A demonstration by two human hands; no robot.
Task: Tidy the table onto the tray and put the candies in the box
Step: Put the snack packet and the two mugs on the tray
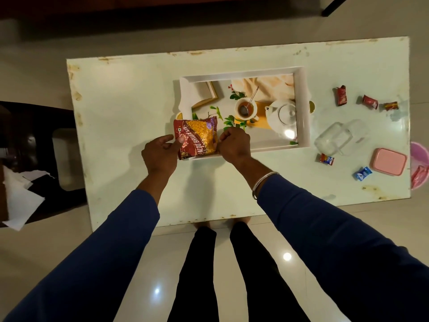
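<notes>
A red and yellow snack packet (197, 138) lies over the near left corner of the white tray (301, 108), whose floor is printed with a tea-set picture. My left hand (160, 154) pinches the packet's left edge and my right hand (234, 145) grips its right edge. To the right of the tray lie a clear plastic box (339, 138) and its pink lid (388, 164). Several wrapped candies are scattered there: red ones (341, 95) (370, 102) (391, 105) at the far right, one (326, 159) near the box, a blue one (362, 173) beside the lid.
The pale table (130, 101) has worn, stained edges. A pink bin (420, 168) holding a red wrapper stands past the table's right edge. A dark piece of furniture with white paper (21, 194) sits at the left. My legs stand at the table's near edge.
</notes>
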